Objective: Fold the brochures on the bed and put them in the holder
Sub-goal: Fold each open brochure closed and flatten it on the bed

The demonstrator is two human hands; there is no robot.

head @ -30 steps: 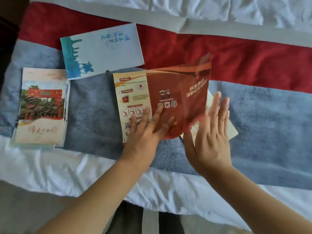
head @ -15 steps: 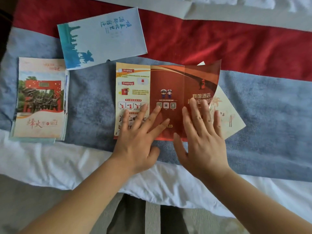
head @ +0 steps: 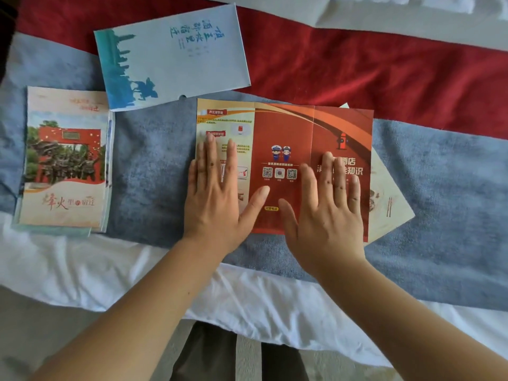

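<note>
- Down goes the right-hand panel of the red brochure (head: 286, 125): a second ago it stood curled up off the bed, and now the whole sheet lies open and flat, all three panels showing.
- Left hand (head: 214, 196) has slid over to the pale left panel. It lies palm down, fingers straight and close together, thumb swung out onto the red middle panel.
- Right hand (head: 327, 213), which was upright behind the raised panel, now lies palm down across the middle and right panels, fingers straight and slightly fanned.
- Neither hand pinches or grips anything; both just press the paper flat.
- That brochure sits on the grey-blue blanket (head: 154, 166), near the front edge of the bed.
- Poking out from under its right side is a cream brochure (head: 390, 199), lying at an angle.
- Up and to the left, the pale blue paper holder (head: 176, 56) lies flat, partly on the red band (head: 357, 70) of the bedding, its lower edge just beside the red brochure's top left corner.
- Far left, a stack of brochures (head: 66, 160) with a red gate pictured on top, well apart from both hands.
- White sheet (head: 82, 265) runs along the near edge.
</note>
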